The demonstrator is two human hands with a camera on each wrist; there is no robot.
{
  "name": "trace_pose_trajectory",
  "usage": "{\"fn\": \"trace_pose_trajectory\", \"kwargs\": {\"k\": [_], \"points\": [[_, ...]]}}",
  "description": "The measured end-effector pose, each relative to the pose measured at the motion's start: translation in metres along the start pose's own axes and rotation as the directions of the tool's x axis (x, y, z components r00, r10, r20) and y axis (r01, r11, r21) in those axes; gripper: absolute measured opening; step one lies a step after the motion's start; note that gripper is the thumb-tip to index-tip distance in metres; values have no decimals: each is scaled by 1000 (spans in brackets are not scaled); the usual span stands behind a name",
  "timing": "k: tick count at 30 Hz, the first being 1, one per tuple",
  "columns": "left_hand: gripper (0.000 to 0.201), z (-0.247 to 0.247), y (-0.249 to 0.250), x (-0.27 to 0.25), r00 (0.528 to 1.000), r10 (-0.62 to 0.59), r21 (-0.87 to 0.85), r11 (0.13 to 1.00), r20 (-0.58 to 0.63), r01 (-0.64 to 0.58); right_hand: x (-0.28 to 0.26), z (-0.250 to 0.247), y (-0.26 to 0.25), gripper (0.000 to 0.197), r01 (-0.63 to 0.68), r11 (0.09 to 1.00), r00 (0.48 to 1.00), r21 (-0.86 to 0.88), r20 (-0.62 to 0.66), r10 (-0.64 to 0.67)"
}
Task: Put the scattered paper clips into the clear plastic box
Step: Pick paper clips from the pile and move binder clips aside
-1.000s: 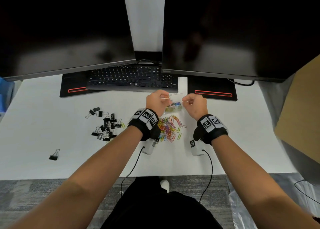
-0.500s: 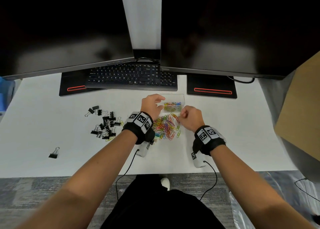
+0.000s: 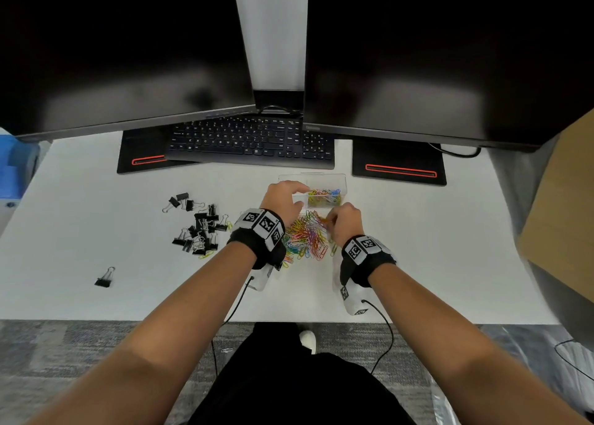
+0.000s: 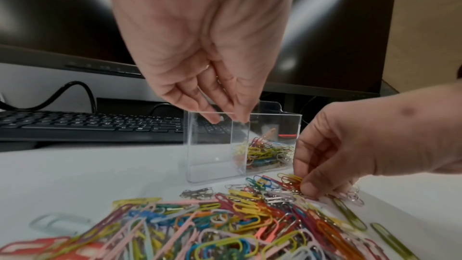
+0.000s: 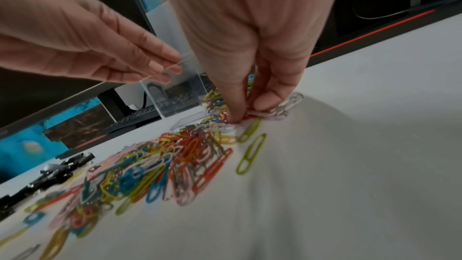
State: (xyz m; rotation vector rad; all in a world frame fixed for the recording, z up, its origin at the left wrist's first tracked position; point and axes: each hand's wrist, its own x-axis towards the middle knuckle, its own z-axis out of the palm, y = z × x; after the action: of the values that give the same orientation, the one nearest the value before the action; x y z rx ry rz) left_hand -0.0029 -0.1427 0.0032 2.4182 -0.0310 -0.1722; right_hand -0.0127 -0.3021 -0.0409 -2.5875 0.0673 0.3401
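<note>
A: From the head view, how does the clear plastic box (image 3: 328, 183) lie?

B: Its long axis runs left to right across the white desk (image 3: 96, 231), parallel to the keyboard (image 3: 250, 141) at its 12 o'clock. Its open top faces up, and coloured clips sit in its right compartment. The loose pile of paper clips (image 3: 305, 238) spreads at the box's 6 o'clock, between the two wrists.

A: And the hands?

B: The left hand (image 3: 283, 199) is at the box's 9 o'clock, fingers reaching onto its left rim. The right hand (image 3: 344, 222) is at the box's 5 o'clock, down on the top right edge of the pile. Binder clips (image 3: 199, 225) lie well apart at 9 o'clock.

A: What does the left wrist view add?

B: The left hand (image 4: 205, 46) hangs over the box (image 4: 212, 145), thumb and fingertips (image 4: 215, 118) pinching the top edge of its near wall. The left compartment looks bare. At 4 o'clock of the box, the right hand (image 4: 350, 145) has curled fingers bunched onto clips (image 4: 225, 215) at the pile's far edge.

A: And the right wrist view?

B: The right hand (image 5: 250, 37) points straight down, thumb and fingers closed together, pinching a few clips (image 5: 175, 155) against the desk (image 5: 350, 145). At its 10 o'clock the left hand (image 5: 87, 37) grips the box (image 5: 175, 90) rim with nearly straight fingers. Two green clips lie apart at 6 o'clock, long axes pointing toward the fingers.
</note>
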Motion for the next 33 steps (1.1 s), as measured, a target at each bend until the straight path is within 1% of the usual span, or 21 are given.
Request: {"fn": "trace_pose_trajectory", "kwargs": {"k": [3,6,8,11,13,15,18,21,23,26,28,30,32,33], "points": [[30,1,-5,1,999,-32,25,999,-11,33,0,-4,0,8,-8,999,999,38,44,7],[30,2,-7,0,999,-45,55,997,1,45,-3,-15,-6,6,9,996,999,91,38,-12],[30,3,-8,0,999,-41,30,999,5,41,-5,-29,-14,6,49,988,999,144,5,-50],[32,3,-8,1,1000,-28,6,1000,7,28,-5,-56,-29,5,112,973,992,201,-77,-98],[32,2,-8,1,999,-38,4,999,5,38,0,-71,-39,4,165,968,980,187,-140,-140],[31,1,-8,2,999,-47,4,999,-5,47,7,-78,-47,5,206,970,966,130,-185,-180],[31,-4,-9,2,999,-19,0,1000,-31,19,17,-76,-51,9,227,971,964,70,-157,-213],[32,-14,-13,-1,996,1,-32,999,-85,-4,18,-68,-48,18,223,973,970,51,-111,-217],[31,-21,-17,-4,992,-25,-81,997,-122,15,12,-64,-46,20,237,969,963,69,-151,-225],[28,-27,-25,-14,983,-73,-100,993,-167,57,-3,-54,-42,15,247,961,955,124,-200,-220],[25,-25,-31,-23,975,-117,-91,991,-188,101,-14,-40,-34,12,241,964,961,111,-166,-221],[23,-19,-40,-32,964,-194,-92,979,-180,180,-25,-26,-23,12,209,976,976,66,-68,-205],[23,-11,-51,-44,955,-268,-48,963,-129,263,-35,-12,-13,16,163,987,986,12,38,-163],[25,-5,-57,-48,955,-280,-7,960,-93,281,-39,-8,-10,18,147,989,986,1,81,-146]]}}
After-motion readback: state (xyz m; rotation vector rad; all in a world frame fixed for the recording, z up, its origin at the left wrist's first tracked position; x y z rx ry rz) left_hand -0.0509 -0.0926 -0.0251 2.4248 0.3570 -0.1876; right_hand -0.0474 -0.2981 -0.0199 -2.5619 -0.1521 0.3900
